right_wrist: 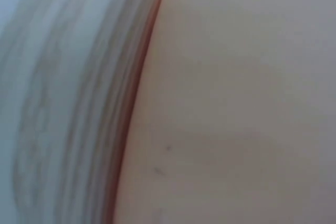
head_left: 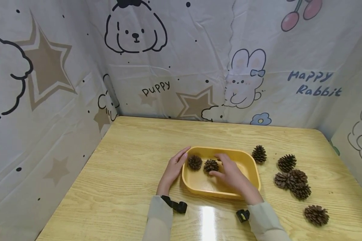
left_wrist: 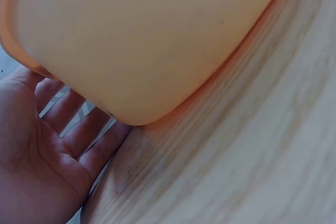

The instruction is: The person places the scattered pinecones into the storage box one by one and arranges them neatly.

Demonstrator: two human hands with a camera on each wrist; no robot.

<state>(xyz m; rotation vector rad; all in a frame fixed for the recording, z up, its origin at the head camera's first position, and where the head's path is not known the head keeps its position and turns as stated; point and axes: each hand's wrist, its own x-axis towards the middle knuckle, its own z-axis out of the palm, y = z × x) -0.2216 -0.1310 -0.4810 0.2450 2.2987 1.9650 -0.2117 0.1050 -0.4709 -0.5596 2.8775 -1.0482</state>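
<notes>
A yellow rectangular tray (head_left: 251,160) sits on the table with two brown pine cones in it. One pine cone (head_left: 194,162) lies at the left end, and a second pine cone (head_left: 211,166) is just right of it. My right hand (head_left: 230,170) reaches into the tray over its front right side, thumb and fingers spread around the second cone. My left hand (head_left: 172,170) rests along the tray's left end; in the left wrist view its fingers (left_wrist: 68,108) extend loosely against the outer wall. The right wrist view has only the tray wall (right_wrist: 226,103) and table, with the hand hidden.
Right of the tray, several more pine cones lie on the wooden table (head_left: 132,160): a single cone (head_left: 259,154) by the tray's corner, a cluster (head_left: 297,180) further right, and another cone (head_left: 316,215) nearer the front. A printed cloth (head_left: 169,67) hangs behind and at the sides.
</notes>
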